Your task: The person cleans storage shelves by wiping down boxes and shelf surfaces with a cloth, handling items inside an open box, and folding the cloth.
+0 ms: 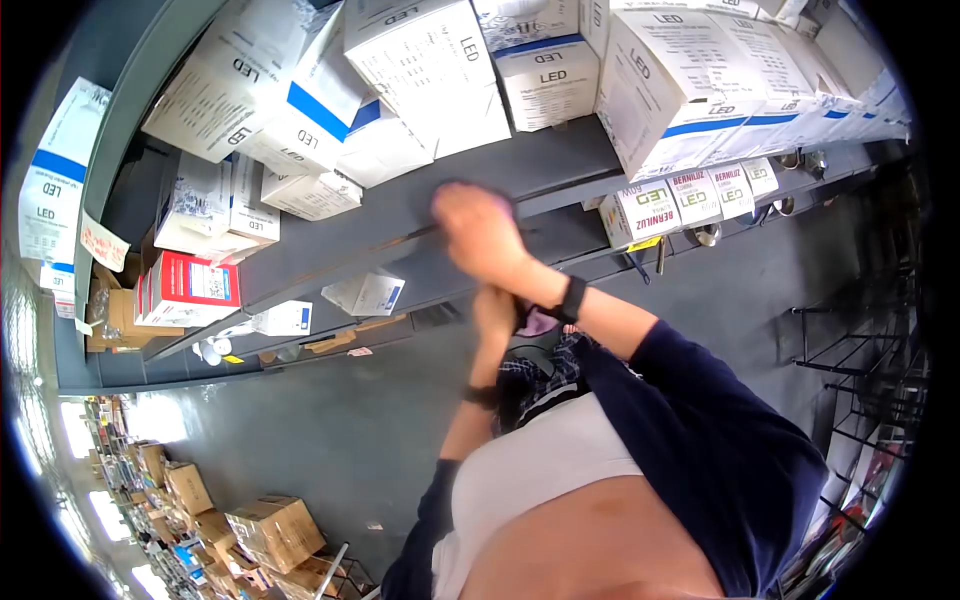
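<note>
My right hand (478, 232), with a dark band on its wrist, is over the front of the grey metal shelf (560, 165). It is blurred by motion and closed over a dark purple cloth (502, 205), whose edges show around the fingers. Lower down, my left hand (493, 315) is partly covered by the right wrist and wears a dark band too. Its fingers are hidden. Just beside it shows a pinkish-purple piece of fabric (540, 322); whether the left hand holds it I cannot make out.
White LED boxes (425, 70) stand on the shelf to the left, with more LED boxes (690, 90) to the right. Lower levels hold a red-and-white box (190, 290) and BERNILUZ boxes (690, 200). Cardboard cartons (275, 535) lie beyond the grey floor; black metal racks (850, 370) stand right.
</note>
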`<move>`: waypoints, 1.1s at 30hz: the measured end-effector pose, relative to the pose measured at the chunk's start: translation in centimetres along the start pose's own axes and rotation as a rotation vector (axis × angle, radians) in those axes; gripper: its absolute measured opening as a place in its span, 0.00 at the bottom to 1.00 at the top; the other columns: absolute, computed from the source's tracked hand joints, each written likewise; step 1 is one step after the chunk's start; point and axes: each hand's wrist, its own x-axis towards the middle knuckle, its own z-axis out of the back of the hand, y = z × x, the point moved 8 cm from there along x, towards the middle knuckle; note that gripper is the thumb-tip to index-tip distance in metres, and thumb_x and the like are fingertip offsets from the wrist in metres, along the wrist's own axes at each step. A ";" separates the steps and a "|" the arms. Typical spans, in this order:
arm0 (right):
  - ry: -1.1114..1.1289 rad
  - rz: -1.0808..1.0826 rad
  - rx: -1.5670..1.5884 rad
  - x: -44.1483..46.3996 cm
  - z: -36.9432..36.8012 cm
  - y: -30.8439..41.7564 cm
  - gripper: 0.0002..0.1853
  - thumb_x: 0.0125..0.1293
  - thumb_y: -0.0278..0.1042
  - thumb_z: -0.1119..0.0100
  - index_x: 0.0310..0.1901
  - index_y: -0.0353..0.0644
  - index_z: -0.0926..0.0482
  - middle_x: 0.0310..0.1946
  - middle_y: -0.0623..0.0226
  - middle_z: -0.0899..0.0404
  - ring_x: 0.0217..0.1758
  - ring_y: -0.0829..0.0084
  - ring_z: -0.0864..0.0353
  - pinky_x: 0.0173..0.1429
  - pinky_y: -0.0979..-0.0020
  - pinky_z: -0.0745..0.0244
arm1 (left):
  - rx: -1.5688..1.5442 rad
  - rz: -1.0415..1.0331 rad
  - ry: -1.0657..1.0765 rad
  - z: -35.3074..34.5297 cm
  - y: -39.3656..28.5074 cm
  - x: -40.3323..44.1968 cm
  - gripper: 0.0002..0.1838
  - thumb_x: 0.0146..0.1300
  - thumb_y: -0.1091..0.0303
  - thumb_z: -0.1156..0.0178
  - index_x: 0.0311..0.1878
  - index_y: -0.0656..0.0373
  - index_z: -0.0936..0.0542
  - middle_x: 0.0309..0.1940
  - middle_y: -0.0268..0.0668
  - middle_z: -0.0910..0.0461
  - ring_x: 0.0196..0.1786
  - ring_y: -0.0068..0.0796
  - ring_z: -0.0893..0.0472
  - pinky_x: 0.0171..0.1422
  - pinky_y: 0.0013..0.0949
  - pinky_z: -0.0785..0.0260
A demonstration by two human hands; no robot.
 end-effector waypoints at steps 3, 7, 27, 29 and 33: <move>0.217 0.071 -0.095 -1.5 -3.6 2.3 0.27 0.44 0.29 0.48 0.51 0.32 0.32 0.54 0.54 0.33 0.61 0.60 0.38 0.66 0.62 0.46 | -0.227 0.041 -0.269 6.1 -0.9 -2.5 0.23 0.61 0.52 0.54 0.51 0.61 0.31 0.34 0.54 0.24 0.35 0.53 0.24 0.38 0.47 0.34; 0.172 0.234 -0.151 -1.0 -3.3 3.1 0.31 0.45 0.36 0.43 0.54 0.32 0.33 0.55 0.55 0.34 0.62 0.61 0.39 0.66 0.62 0.47 | -0.140 0.226 -0.189 8.0 -3.7 -3.3 0.19 0.62 0.72 0.59 0.56 0.69 0.37 0.48 0.53 0.29 0.49 0.46 0.28 0.54 0.35 0.38; 0.188 -0.027 -0.407 -0.7 2.4 -3.5 0.32 0.53 0.45 0.42 0.51 0.24 0.34 0.52 0.46 0.32 0.59 0.52 0.36 0.64 0.61 0.43 | -0.235 -0.127 0.061 1.8 -7.3 0.8 0.16 0.58 0.67 0.56 0.50 0.60 0.35 0.32 0.56 0.24 0.38 0.58 0.27 0.43 0.53 0.37; 0.209 -0.029 -0.410 -0.4 0.0 -0.4 0.31 0.54 0.46 0.43 0.51 0.25 0.34 0.53 0.47 0.32 0.59 0.53 0.35 0.63 0.62 0.42 | -0.124 -0.033 0.129 3.5 -5.6 0.2 0.17 0.58 0.67 0.57 0.52 0.59 0.35 0.32 0.56 0.24 0.38 0.58 0.26 0.43 0.53 0.36; 0.208 0.083 -0.330 0.9 -5.4 5.0 0.32 0.55 0.48 0.44 0.51 0.25 0.34 0.53 0.46 0.32 0.59 0.54 0.35 0.63 0.63 0.41 | 0.029 0.051 0.199 8.3 -0.7 -0.3 0.19 0.59 0.65 0.58 0.54 0.58 0.35 0.31 0.56 0.24 0.36 0.57 0.25 0.41 0.53 0.36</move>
